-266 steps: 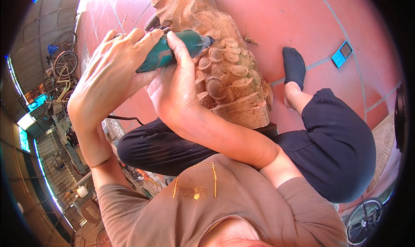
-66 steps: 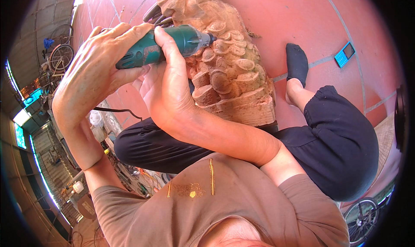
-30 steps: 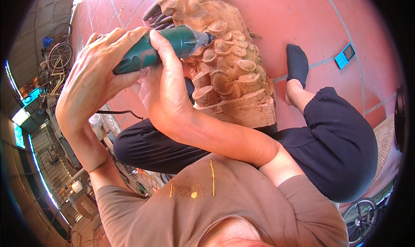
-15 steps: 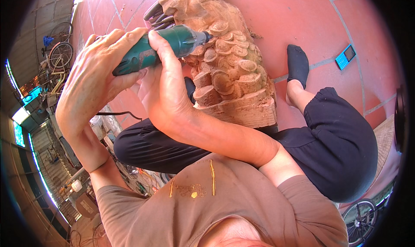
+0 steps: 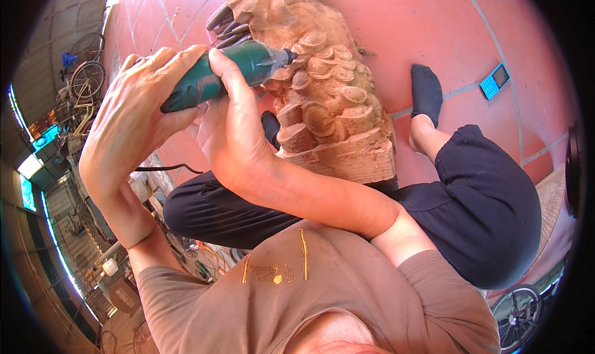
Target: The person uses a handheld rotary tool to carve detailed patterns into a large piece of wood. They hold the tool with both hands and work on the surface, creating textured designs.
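A green rotary tool (image 5: 246, 63) with a clear collar and dark chuck is gripped by both of my hands. My left hand (image 5: 139, 106) wraps its rear end. My right hand (image 5: 230, 109) closes round its body from below, thumb along the top. The chuck end points right at a carved wooden sculpture (image 5: 331, 100), close to its left upper side. Rounded, scale-like lumps cover the wood, and a flat plank-like base edge faces me. The tool's bit is too small to make out, so whether it touches the wood I cannot tell.
Several dark slim tools (image 5: 228, 29) lie left of the sculpture's top. A blue mobile phone (image 5: 494, 81) rests on the red tiled floor (image 5: 409, 19) at right. My dark-trousered legs (image 5: 477, 211) flank the carving. A black cord (image 5: 170, 168) trails below my hands; bicycles (image 5: 88, 81) stand far left.
The rotary tool's chuck end has shifted slightly left and down over the carving, with both hands still gripping it. The sculpture and phone stay essentially in place.
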Action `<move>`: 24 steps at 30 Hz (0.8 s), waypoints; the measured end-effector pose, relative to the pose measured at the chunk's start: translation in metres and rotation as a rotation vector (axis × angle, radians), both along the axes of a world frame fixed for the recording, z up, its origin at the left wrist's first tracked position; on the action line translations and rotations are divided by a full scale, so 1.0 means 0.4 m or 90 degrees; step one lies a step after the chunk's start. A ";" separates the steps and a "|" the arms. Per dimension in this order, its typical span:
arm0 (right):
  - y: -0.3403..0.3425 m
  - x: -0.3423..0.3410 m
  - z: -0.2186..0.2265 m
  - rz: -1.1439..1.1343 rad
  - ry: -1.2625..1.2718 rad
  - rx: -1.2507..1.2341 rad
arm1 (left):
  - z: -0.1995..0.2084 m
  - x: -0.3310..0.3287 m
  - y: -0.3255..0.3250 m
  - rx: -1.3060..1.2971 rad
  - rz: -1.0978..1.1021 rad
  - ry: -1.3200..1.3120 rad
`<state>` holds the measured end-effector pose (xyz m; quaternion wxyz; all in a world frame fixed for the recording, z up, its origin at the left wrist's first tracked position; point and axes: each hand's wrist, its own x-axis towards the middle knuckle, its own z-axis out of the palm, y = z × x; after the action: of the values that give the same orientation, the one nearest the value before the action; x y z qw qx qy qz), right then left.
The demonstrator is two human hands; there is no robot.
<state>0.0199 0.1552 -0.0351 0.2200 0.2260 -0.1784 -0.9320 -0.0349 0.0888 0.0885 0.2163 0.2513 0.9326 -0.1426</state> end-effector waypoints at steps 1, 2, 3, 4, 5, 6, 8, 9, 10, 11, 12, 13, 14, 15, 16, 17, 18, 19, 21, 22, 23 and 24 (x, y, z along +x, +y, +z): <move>-0.003 0.004 0.005 0.001 0.009 -0.012 | 0.009 0.007 0.002 -0.002 0.003 0.002; -0.005 0.008 0.011 0.003 0.018 -0.025 | 0.018 0.013 0.002 0.005 0.010 0.006; -0.005 0.007 0.013 -0.005 0.022 -0.019 | 0.020 0.016 0.000 0.018 0.012 0.008; -0.003 0.007 0.016 -0.013 0.027 -0.013 | 0.021 0.019 -0.003 0.031 0.015 0.011; -0.003 0.006 0.020 -0.019 0.032 -0.009 | 0.021 0.018 -0.006 0.030 0.009 0.013; 0.002 0.004 0.016 -0.013 0.026 -0.004 | 0.011 0.012 -0.012 0.034 0.000 0.016; 0.011 0.000 0.006 0.001 0.014 0.006 | -0.003 0.002 -0.016 0.038 -0.010 0.012; 0.007 -0.001 0.002 0.003 0.012 0.013 | -0.005 0.000 -0.015 0.035 -0.007 0.004; 0.000 0.000 -0.006 0.005 0.010 0.020 | -0.007 -0.001 -0.013 0.032 -0.006 -0.004; -0.003 -0.001 -0.011 0.007 0.008 0.028 | -0.009 -0.002 -0.012 0.029 -0.010 0.001; -0.004 -0.003 -0.011 0.010 0.002 0.022 | -0.009 -0.001 -0.011 0.023 -0.012 0.005; -0.003 -0.004 -0.011 0.012 -0.004 0.017 | -0.010 -0.002 -0.010 0.018 -0.016 0.009; -0.003 -0.005 -0.012 0.014 -0.011 0.013 | -0.014 -0.004 -0.011 0.020 -0.025 0.011; 0.000 -0.005 -0.006 0.015 -0.013 0.009 | -0.013 -0.004 -0.014 0.019 -0.031 0.015; 0.006 -0.004 0.003 0.017 -0.015 0.007 | -0.011 -0.003 -0.015 0.018 -0.038 0.019; 0.009 -0.003 0.008 0.018 -0.017 0.004 | -0.007 -0.001 -0.014 0.012 -0.033 0.016; 0.011 -0.003 0.005 0.015 -0.014 0.002 | -0.008 -0.004 -0.010 0.011 -0.033 0.012; 0.012 -0.003 0.003 0.013 -0.012 -0.001 | -0.008 -0.007 -0.007 0.009 -0.033 0.008; 0.013 -0.004 0.001 0.008 -0.007 -0.010 | -0.002 -0.010 0.007 -0.004 -0.030 -0.003; 0.013 -0.004 0.001 0.006 -0.004 -0.017 | 0.000 -0.010 0.011 -0.011 -0.028 -0.008; 0.013 -0.003 0.001 0.004 -0.002 -0.024 | -0.001 -0.008 0.011 -0.008 -0.029 -0.002; 0.014 -0.003 0.002 0.009 -0.004 -0.024 | -0.002 -0.004 0.009 -0.007 -0.030 0.005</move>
<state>0.0186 0.1606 -0.0344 0.2301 0.2262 -0.1950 -0.9262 -0.0365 0.0923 0.0878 0.2108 0.2715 0.9264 -0.1535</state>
